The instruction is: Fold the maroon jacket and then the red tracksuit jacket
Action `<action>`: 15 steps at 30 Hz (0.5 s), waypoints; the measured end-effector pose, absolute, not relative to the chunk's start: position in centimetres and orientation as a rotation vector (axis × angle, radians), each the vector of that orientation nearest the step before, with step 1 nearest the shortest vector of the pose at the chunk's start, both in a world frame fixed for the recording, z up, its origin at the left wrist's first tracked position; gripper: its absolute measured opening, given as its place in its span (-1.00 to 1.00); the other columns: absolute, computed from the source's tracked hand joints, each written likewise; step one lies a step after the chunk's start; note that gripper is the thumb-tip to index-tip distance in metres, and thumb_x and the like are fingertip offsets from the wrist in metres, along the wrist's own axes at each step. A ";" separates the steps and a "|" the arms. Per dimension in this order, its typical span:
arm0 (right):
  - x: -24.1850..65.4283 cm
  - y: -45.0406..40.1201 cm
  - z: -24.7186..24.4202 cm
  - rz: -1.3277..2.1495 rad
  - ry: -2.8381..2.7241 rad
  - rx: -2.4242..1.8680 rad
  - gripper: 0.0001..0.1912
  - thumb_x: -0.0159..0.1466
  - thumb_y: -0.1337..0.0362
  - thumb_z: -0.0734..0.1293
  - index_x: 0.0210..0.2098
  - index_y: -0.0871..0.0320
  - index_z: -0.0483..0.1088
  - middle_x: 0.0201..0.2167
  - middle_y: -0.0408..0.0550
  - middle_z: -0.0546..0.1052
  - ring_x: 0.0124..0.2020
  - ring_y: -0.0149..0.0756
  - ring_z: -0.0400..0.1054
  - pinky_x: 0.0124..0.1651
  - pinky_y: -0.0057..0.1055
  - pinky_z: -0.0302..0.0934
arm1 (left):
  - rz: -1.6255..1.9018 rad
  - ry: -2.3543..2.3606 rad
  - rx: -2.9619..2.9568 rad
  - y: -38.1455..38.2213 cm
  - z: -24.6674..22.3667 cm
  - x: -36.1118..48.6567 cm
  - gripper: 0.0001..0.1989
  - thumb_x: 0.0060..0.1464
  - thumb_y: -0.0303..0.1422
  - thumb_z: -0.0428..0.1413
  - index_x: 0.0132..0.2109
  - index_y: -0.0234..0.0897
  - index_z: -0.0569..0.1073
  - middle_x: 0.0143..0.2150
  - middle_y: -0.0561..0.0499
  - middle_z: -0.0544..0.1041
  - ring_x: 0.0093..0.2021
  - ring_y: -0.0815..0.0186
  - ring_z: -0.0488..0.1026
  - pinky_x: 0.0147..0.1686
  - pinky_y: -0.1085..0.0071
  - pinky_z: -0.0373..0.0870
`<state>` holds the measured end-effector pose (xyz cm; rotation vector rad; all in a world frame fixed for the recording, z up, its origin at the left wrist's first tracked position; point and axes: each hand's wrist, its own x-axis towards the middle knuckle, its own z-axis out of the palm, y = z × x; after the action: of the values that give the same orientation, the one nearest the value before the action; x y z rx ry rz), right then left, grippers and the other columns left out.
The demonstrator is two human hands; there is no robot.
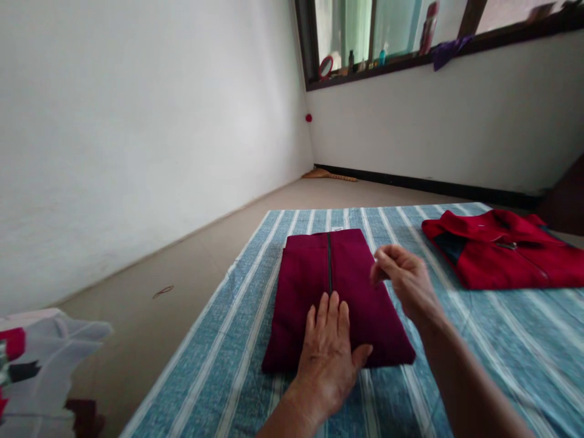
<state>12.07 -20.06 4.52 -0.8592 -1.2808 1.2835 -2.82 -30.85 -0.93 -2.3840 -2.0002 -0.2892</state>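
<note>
A folded maroon garment (301, 274) with a dark zipper down its middle lies on a blue and white striped cloth (232, 316). My left hand (328, 353) rests flat on the garment's near part, fingers extended and thumb out to the right. Just over the garment's right edge, my right hand (401, 274) is raised with its fingers curled together; whether anything is between them is too small to tell. Further right, a folded red garment (515, 252) with a zipper and dark blue parts lies on the same cloth.
A white plastic bag (50, 359) with coloured items sits at the lower left. A thin loop (163, 292) and a broom (328, 175) lie on the floor. White walls rise behind, with a window ledge holding a mirror (325, 67) and a bottle (429, 27).
</note>
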 end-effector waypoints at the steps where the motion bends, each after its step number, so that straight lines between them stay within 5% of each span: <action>1: 10.8 -21.0 5.3 1.351 -1.445 -0.757 -0.61 0.25 -0.05 0.24 -0.41 0.17 0.37 -0.60 -0.14 0.45 -0.55 -0.39 0.33 -0.43 -0.45 0.25 | -0.304 -2.006 -2.386 -30.8 -0.9 -2.7 -0.30 0.18 0.02 -0.11 0.29 -0.40 0.12 0.34 -0.25 0.07 0.34 -0.03 -0.08 0.24 -0.07 0.00; 6: 6.5 -23.7 4.7 1.328 -1.838 -0.642 -0.59 0.27 0.01 0.25 -0.03 0.15 0.40 -0.05 0.01 0.48 -0.01 -0.19 0.34 0.04 -0.26 0.21 | -0.310 -2.030 -2.466 -31.1 -0.2 -2.5 -0.35 0.17 -0.07 -0.03 0.31 -0.24 0.07 0.33 -0.14 0.14 0.34 -0.01 -0.06 0.25 -0.08 -0.05; 15: 5.8 -22.2 -1.5 1.519 -1.377 -0.771 -0.59 0.22 -0.05 0.28 -0.11 0.09 0.48 -0.06 -0.02 0.52 0.04 -0.14 0.32 0.17 -0.21 0.10 | -0.441 -2.137 -2.511 -31.3 1.1 -2.2 -0.25 0.16 -0.14 0.00 0.34 -0.45 -0.07 0.34 -0.27 0.06 0.34 0.05 -0.06 0.26 0.00 0.01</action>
<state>5.81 -22.18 -1.53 -0.7713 -1.3771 1.5192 -2.15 -31.29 1.12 -2.5107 -2.1372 -0.4406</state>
